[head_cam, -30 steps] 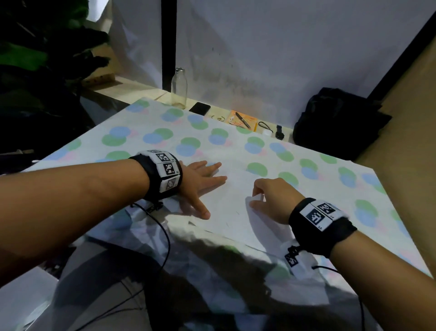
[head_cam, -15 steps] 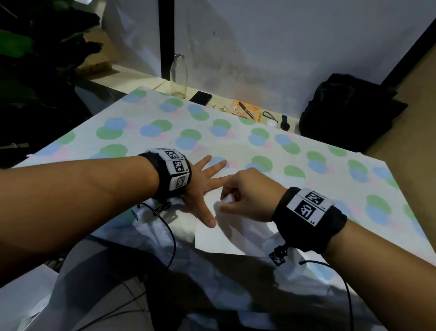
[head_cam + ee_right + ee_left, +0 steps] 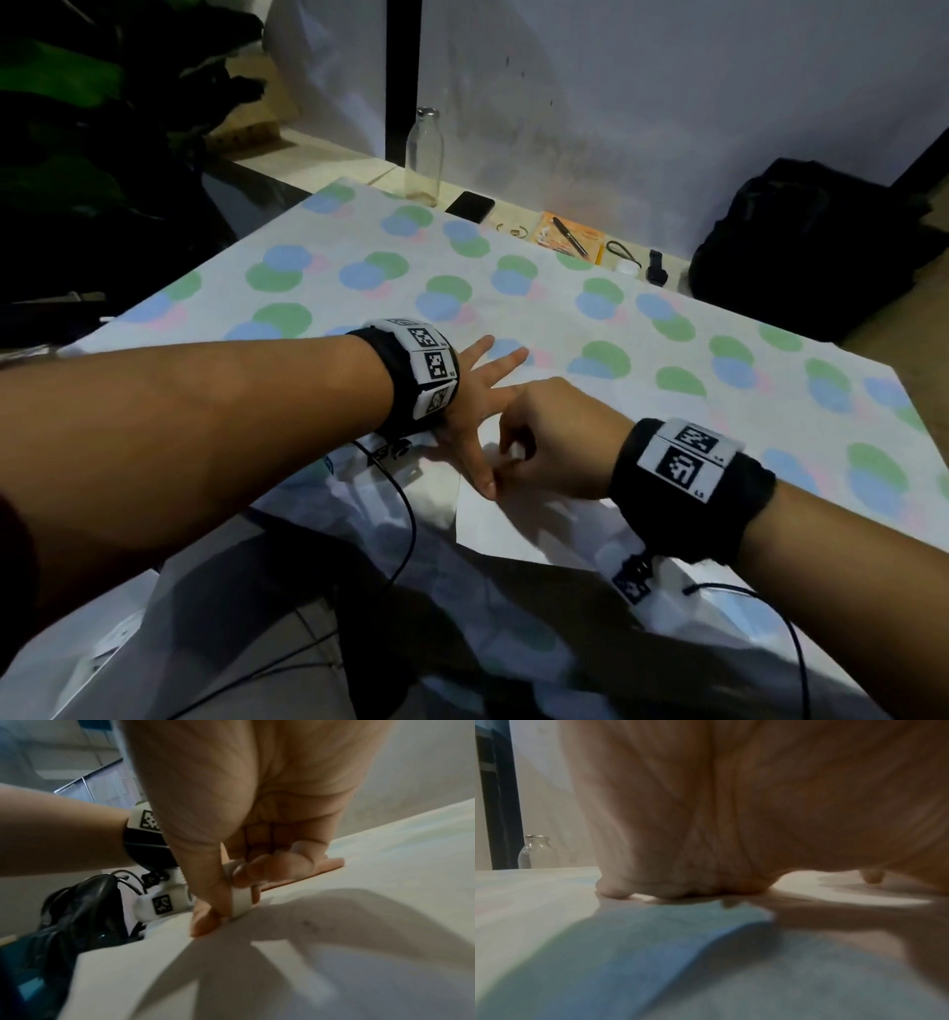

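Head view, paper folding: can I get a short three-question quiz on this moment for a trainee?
1. True or false: the left hand lies flat, fingers spread, on the dotted paper.
2. What does the right hand pinch? A the pen; B a folded edge of the dotted paper; C the phone.
3. Which thing stands upright beyond the paper's far edge?
Key: 1 true; 2 B; 3 the glass bottle.

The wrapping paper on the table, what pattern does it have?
The wrapping paper is white with overlapping blue, green and pink blobs, clearest in the head view.
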The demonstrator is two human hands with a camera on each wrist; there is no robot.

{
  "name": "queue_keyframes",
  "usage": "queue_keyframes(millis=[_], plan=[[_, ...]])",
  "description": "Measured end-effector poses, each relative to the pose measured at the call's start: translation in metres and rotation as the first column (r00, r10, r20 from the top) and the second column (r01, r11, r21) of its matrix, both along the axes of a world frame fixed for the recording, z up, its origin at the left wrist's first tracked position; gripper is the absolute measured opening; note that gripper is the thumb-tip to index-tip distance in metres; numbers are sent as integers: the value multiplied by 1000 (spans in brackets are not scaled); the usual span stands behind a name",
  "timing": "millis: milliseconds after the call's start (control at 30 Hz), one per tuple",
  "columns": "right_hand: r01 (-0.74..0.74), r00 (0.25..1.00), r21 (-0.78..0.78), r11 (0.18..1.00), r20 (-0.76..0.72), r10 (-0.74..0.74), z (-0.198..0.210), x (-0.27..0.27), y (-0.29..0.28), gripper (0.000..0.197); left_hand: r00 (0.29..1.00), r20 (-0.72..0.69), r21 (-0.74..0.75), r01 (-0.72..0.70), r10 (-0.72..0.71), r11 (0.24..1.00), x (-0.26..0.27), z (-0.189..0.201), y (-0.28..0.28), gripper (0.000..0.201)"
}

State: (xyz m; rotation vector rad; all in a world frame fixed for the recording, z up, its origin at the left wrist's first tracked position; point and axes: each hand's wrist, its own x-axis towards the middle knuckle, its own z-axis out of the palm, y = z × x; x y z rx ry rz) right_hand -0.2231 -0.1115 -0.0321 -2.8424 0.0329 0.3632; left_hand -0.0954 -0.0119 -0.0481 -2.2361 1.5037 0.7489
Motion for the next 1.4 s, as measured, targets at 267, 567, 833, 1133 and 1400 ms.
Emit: queue_keyframes(millis=[267,567,833,1133,1400], plan=[[168,981,-22,986,101,-165,0,27,-20,23,1000,8,17,3,-3,1000,0,1,0,131],[244,966,-79,966,107,-235,4,39,-31,24,1000,8,3,7,-7,1000,-2,3,0,134],[213,977,-32,976,35,-212,0,28,-18,21,1000,18,10,2,-2,1000,-1,2,0,131],[164,986,11,986,27,-165,-5,18,-4,21,999,32,-5,10,-10,1000,-2,2,0,125],[389,912,106,915,98,-399,2,38,-54,31,1000,-14,-33,-6,5,999,5,-2,1,141]])
